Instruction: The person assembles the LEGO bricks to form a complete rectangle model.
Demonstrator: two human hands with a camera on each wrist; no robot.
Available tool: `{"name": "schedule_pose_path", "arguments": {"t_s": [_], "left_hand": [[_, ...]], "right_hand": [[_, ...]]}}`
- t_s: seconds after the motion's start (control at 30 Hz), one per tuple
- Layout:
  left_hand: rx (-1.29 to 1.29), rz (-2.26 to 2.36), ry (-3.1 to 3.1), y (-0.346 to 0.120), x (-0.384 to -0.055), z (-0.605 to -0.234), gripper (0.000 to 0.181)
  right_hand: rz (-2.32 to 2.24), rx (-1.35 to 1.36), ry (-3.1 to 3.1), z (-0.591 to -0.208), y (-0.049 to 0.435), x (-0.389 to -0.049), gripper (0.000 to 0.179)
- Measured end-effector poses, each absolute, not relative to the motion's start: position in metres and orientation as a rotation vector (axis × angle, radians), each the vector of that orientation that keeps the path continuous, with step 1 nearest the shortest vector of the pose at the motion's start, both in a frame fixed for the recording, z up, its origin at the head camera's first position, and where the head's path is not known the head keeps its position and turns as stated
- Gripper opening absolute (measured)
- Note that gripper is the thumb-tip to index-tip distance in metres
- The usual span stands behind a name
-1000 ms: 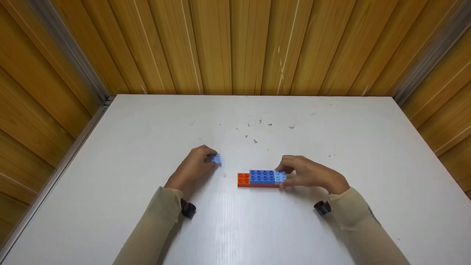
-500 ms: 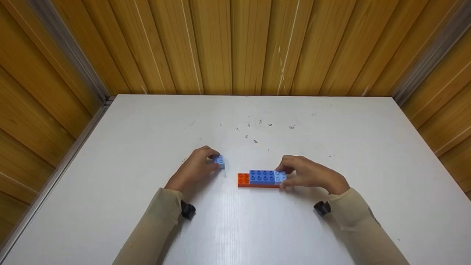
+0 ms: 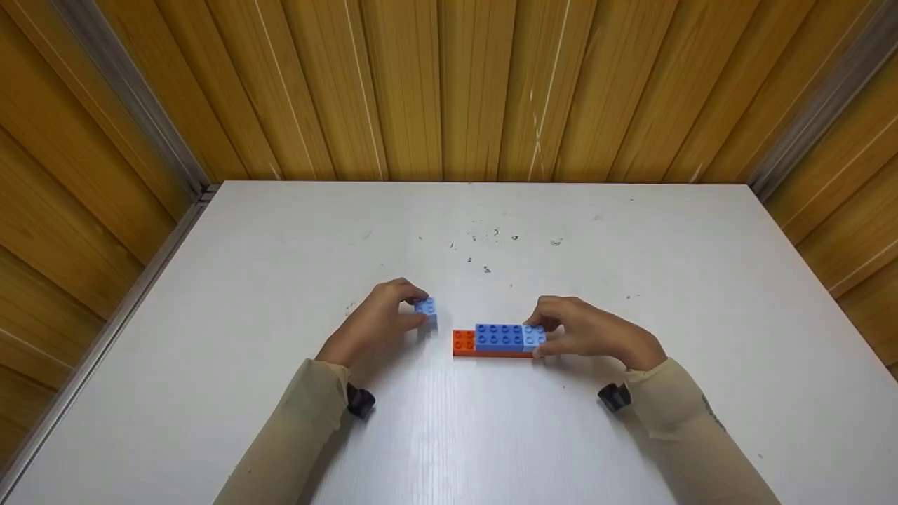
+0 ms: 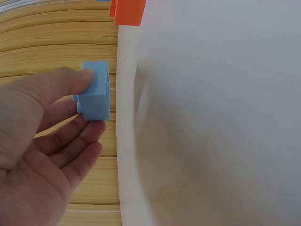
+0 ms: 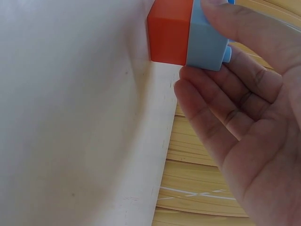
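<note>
My left hand point(image 3: 375, 319) pinches a small light blue toy brick point(image 3: 426, 308) between thumb and fingers, close over the table and just left of a built row. In the left wrist view, the brick point(image 4: 96, 96) has its studs up and the edge of its hollow underside shows. The row has a long orange-red brick point(image 3: 464, 340) at the bottom, its left studs bare. On it sit a darker blue brick point(image 3: 499, 337) and, at the right end, a second light blue brick point(image 3: 532, 338). My right hand point(image 3: 589, 330) grips that right end, thumb on the near side.
The white table point(image 3: 449, 435) carries small dark marks beyond the hands. Wood-look panels point(image 3: 449, 91) wall it in at the back and sides. A black wrist camera point(image 3: 360, 402) sits at the left cuff, another black camera point(image 3: 615, 398) at the right.
My left hand has moved a little to the right and nearer, bringing its light blue brick closer to the row's left end. The right hand and the row have stayed put.
</note>
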State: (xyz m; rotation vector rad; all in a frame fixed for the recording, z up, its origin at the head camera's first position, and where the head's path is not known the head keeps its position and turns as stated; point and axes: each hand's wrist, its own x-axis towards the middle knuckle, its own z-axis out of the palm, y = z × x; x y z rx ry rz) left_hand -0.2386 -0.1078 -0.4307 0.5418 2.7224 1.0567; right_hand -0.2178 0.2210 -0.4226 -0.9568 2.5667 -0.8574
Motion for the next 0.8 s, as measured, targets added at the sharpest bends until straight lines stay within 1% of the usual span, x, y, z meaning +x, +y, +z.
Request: {"name": "schedule_pose_path", "arguments": {"t_s": [0.3, 0.43, 0.8], "left_hand": [[0.621, 1.088, 2.697, -0.102, -0.235, -0.427, 0.028], [0.725, 1.095, 2.693, -0.1, -0.233, -0.426, 0.028], [0.909, 1.101, 2.667, -0.093, -0.23, -0.425, 0.029]], "right_hand": [[-0.851, -0.958, 2.566, -0.422, 0.221, -0.218, 0.032], [-0.858, -0.954, 2.561, -0.423, 0.221, -0.218, 0.032], [-0.867, -0.964, 2.561, -0.423, 0.222, -0.218, 0.031]]}}
